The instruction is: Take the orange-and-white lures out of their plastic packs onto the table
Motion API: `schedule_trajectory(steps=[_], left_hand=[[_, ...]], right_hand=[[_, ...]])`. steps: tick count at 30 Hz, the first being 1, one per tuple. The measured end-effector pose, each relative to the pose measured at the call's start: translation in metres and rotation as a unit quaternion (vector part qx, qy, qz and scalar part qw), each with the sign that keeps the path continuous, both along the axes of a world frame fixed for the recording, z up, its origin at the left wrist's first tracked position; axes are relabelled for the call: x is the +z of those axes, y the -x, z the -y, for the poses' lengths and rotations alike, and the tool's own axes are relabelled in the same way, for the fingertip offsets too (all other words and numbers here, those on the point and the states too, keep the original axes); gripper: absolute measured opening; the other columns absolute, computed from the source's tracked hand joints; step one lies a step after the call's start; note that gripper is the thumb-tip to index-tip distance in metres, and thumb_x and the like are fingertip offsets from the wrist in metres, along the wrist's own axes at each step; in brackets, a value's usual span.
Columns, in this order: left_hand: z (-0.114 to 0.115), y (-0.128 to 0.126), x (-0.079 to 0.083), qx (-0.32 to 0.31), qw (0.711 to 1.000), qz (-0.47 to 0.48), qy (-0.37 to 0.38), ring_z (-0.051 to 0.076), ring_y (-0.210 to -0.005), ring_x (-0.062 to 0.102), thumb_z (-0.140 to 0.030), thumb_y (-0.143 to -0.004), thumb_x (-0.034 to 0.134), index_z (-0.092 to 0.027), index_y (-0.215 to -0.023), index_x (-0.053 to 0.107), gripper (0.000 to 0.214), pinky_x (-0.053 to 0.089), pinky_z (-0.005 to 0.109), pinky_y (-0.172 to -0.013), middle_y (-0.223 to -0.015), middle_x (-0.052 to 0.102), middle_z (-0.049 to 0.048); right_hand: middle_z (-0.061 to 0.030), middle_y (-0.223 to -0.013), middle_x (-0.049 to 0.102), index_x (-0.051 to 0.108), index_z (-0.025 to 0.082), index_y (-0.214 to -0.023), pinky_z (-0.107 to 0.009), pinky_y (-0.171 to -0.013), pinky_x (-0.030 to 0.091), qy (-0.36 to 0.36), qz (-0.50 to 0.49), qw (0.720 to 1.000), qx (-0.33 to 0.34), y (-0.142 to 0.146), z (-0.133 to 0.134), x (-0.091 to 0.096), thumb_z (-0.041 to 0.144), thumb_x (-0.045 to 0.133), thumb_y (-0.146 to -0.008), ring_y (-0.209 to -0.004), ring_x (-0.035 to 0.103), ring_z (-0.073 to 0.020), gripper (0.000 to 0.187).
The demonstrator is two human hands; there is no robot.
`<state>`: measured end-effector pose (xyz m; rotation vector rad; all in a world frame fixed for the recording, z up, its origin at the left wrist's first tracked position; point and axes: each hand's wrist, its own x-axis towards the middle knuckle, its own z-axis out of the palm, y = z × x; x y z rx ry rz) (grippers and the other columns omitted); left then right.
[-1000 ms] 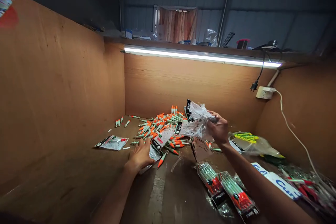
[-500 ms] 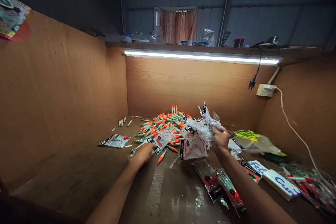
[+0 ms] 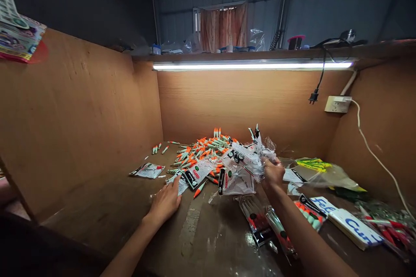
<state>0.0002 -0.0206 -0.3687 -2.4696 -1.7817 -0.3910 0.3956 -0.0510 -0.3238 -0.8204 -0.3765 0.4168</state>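
My right hand (image 3: 274,172) is closed around a crumpled bunch of clear plastic packaging bags (image 3: 245,158) with printed cards. One more card-backed bag (image 3: 238,181) hangs or stands just below the bunch. My left hand (image 3: 166,201) lies low over the table, fingers stretched out, fingertips touching a small packet (image 3: 182,185) at the pile's front edge. A printed packet with a black header (image 3: 198,172) lies right beside it. Behind both hands spreads a heap of orange-and-pale-green fishing lures (image 3: 208,149). A single lure (image 3: 199,190) points toward me in front of the heap.
Left of the heap lies a packet with a red-tipped item (image 3: 147,170). Filled lure packs (image 3: 255,218) lie near my right forearm. Further right are a white block with blue lettering (image 3: 352,227), yellow-printed plastic (image 3: 313,165) and red items in plastic (image 3: 388,233). A black plug (image 3: 313,96) hangs above.
My left hand has drawn back slightly toward me and its fingers have straightened off the packets. My right hand still grips the bunch of bags. The camera view has shifted a little.
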Motion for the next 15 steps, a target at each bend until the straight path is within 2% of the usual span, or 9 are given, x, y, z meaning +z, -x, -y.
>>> schedule_trajectory(steps=[2,4,7,10,12,15], left_hand=[[0.001,-0.001,0.004,-0.038,0.999,-0.026,0.004,0.032,-0.107,0.062,-0.013,-0.090,0.040,-0.023,-0.160,0.024,0.072,0.045,0.042,-0.092,-0.115,0.066,0.0170],[-0.007,-0.005,0.013,-0.087,0.994,-0.065,0.023,0.031,-0.098,0.066,-0.005,-0.088,0.032,-0.031,-0.160,0.026,0.077,0.046,0.040,-0.087,-0.108,0.067,0.0144],[-0.026,-0.012,0.024,-0.139,0.982,-0.104,0.078,0.031,-0.101,0.067,-0.004,-0.086,0.033,-0.037,-0.155,0.038,0.076,0.047,0.040,-0.086,-0.119,0.065,0.0148],[-0.039,-0.012,0.023,-0.162,0.979,-0.088,0.081,0.034,-0.112,0.064,-0.009,-0.089,0.035,-0.028,-0.139,0.060,0.059,0.046,0.042,-0.093,-0.127,0.063,0.0166],[-0.041,-0.008,0.018,-0.165,0.982,-0.068,0.059,0.032,-0.108,0.064,-0.011,-0.091,0.035,-0.021,-0.117,0.072,0.047,0.046,0.041,-0.092,-0.119,0.066,0.0157],[-0.037,0.004,0.015,-0.149,0.988,-0.015,0.027,0.028,-0.093,0.065,-0.011,-0.090,0.036,-0.019,-0.095,0.073,0.038,0.046,0.037,-0.086,-0.105,0.067,0.0118]], right_hand=[[0.0004,-0.077,0.071,0.067,0.017,-0.088,-0.025,-0.055,0.052,0.008,0.004,1.000,0.000,0.002,0.001,-0.002,0.030,0.079,-0.049,-0.061,0.061,-0.0138,0.043],[-0.0001,-0.077,0.072,0.067,0.016,-0.088,-0.026,-0.056,0.052,0.018,0.010,1.000,0.003,0.006,0.002,-0.003,0.031,0.079,-0.050,-0.062,0.062,-0.0143,0.043],[-0.0001,-0.075,0.071,0.066,0.017,-0.085,-0.026,-0.056,0.053,0.016,0.006,1.000,0.019,0.012,0.006,-0.004,0.031,0.079,-0.049,-0.061,0.062,-0.0147,0.041],[0.0003,-0.074,0.071,0.066,0.017,-0.084,-0.025,-0.055,0.052,0.013,-0.003,1.000,0.017,0.010,0.007,-0.007,0.030,0.078,-0.049,-0.061,0.062,-0.0142,0.040],[-0.0001,-0.077,0.072,0.067,0.016,-0.086,-0.024,-0.056,0.052,0.022,0.001,1.000,0.006,0.006,0.008,-0.010,0.029,0.078,-0.049,-0.062,0.062,-0.0140,0.040],[-0.0002,-0.079,0.073,0.067,0.017,-0.088,-0.025,-0.057,0.052,0.027,0.004,1.000,-0.013,0.002,0.010,-0.010,0.030,0.077,-0.051,-0.063,0.062,-0.0144,0.041]])
